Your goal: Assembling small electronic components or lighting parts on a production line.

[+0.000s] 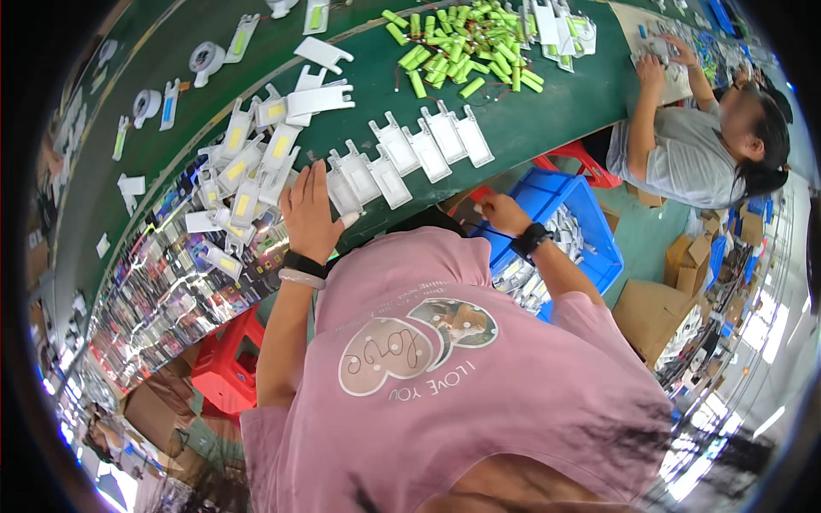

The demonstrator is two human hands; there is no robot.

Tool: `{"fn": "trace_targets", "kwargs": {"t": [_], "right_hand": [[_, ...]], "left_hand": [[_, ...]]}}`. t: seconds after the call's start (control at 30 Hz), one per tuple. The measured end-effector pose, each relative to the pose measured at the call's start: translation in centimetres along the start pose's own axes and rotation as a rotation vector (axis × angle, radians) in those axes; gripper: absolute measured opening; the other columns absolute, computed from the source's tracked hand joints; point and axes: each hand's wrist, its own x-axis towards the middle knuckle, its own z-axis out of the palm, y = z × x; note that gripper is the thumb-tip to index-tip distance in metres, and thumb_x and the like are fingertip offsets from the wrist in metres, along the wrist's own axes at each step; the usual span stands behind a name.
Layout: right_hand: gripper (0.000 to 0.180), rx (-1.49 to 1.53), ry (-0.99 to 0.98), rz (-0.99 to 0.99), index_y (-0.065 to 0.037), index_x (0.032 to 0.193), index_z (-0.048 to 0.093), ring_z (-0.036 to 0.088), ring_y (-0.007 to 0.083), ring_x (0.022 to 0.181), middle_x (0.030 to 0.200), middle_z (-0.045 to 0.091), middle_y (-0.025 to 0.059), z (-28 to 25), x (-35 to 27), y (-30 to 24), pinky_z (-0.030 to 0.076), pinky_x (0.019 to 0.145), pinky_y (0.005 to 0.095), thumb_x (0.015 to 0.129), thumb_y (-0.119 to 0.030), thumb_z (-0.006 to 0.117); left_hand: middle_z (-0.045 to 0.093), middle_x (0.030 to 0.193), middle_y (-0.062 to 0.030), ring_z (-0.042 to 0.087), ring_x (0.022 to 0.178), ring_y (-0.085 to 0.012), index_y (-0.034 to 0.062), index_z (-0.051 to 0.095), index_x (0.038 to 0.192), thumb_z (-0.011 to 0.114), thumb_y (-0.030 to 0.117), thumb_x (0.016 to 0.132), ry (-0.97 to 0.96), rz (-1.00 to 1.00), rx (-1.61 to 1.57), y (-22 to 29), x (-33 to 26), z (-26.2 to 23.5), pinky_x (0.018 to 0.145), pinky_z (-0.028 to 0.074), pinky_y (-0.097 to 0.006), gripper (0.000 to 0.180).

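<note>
My left hand (310, 215) lies at the bench's near edge with its fingers stretched out. A white cover shows on its thumb tip, close beside the leftmost tray-shaped white plastic housing (345, 195); I cannot tell whether they touch. To the right of it, several more such housings (427, 152) lie in a staggered row, hollow side up. My right hand (506, 215) is closed near my waist, beside the blue crate (609, 256). A thin dark strand runs by its fingers, and whatever they hold is too small to name.
Green-wrapped battery cells (466, 47) with wires are heaped at the back of the green bench (376, 81). White housings with yellow strips (244, 171) are piled left. A conveyor belt (184, 128) carries parts beyond. A co-worker (684, 141) sits right; red stools (224, 363) stand below.
</note>
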Motion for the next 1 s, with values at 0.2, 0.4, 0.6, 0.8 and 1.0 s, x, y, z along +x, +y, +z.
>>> {"fn": "trace_targets", "kwargs": {"t": [0.2, 0.4, 0.6, 0.8, 1.0], "right_hand": [[0.025, -0.701, 0.886, -0.152, -0.005, 0.087, 0.067, 0.064, 0.0322, 0.081, 0.084, 0.068, 0.0109, 1.1, -0.1, -2.7, 0.049, 0.074, 0.0497, 0.082, -0.028, 0.056], [0.019, -0.256, 0.712, -0.561, -0.010, 0.093, 0.067, 0.062, 0.0294, 0.092, 0.096, 0.066, 0.0090, -1.3, -5.8, -10.9, 0.046, 0.082, 0.0469, 0.079, -0.022, 0.064], [0.056, -0.610, 0.680, -0.739, -0.024, 0.128, 0.052, 0.024, 0.0335, 0.137, 0.144, 0.035, 0.0082, 1.9, -1.6, -16.2, 0.019, 0.103, 0.0649, 0.076, -0.034, 0.069], [0.063, -0.699, 0.613, -0.710, -0.026, 0.136, 0.045, 0.015, 0.0348, 0.140, 0.149, 0.027, 0.0081, 3.1, -0.1, -15.3, 0.013, 0.102, 0.0713, 0.079, -0.044, 0.065], [0.063, -0.678, 0.614, -0.660, -0.026, 0.137, 0.043, 0.015, 0.0342, 0.141, 0.150, 0.027, 0.0081, 2.3, -1.2, -13.7, 0.011, 0.103, 0.0706, 0.080, -0.045, 0.064]], "left_hand": [[0.029, 0.147, -0.0161, 0.032, 0.131, -0.0326, 0.0076, 0.029, 0.142, 0.084, 0.043, 0.053, -0.030, 0.040, -0.131, 0.8, 0.4, 0.2, 0.104, 0.027, -0.050, 0.110], [0.025, 0.149, -0.0158, 0.030, 0.132, -0.0357, 0.0150, 0.029, 0.144, 0.086, 0.042, 0.051, -0.061, 0.059, -0.045, 3.1, 1.7, 1.0, 0.104, 0.029, -0.050, 0.112], [0.027, 0.147, -0.0148, 0.028, 0.134, -0.0355, 0.0159, 0.030, 0.144, 0.085, 0.035, 0.055, -0.043, 0.054, 0.015, 3.6, 2.2, 1.7, 0.102, 0.033, -0.050, 0.107], [0.025, 0.149, -0.0125, 0.024, 0.135, -0.0380, 0.0193, 0.030, 0.144, 0.084, 0.031, 0.058, -0.193, 0.018, 0.079, 5.3, 2.5, 0.3, 0.100, 0.036, -0.052, 0.102], [0.024, 0.148, -0.0163, 0.024, 0.133, -0.0431, 0.0151, 0.033, 0.142, 0.082, 0.030, 0.061, -0.239, 0.127, 0.114, 6.8, 3.3, 0.5, 0.095, 0.045, -0.050, 0.096]]}}
